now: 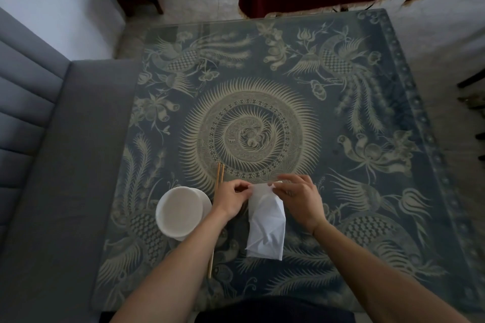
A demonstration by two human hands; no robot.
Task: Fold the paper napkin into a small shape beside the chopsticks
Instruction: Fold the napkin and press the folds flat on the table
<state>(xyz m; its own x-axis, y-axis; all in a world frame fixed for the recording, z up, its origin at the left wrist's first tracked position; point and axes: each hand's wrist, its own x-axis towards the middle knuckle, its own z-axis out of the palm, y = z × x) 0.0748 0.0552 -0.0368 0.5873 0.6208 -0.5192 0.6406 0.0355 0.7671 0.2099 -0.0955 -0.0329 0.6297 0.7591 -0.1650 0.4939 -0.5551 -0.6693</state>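
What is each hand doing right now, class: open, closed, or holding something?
Left hand: pinches the far left edge of the paper napkin.
Right hand: pinches the napkin's far right edge.

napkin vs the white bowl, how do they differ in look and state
The napkin is thin, creased paper folded into a long strip; the bowl is rigid and round. The left hand and right hand pinch the napkin's far end; the bowl stands untouched. The napkin lies right of the chopsticks, the bowl left. Both are white.
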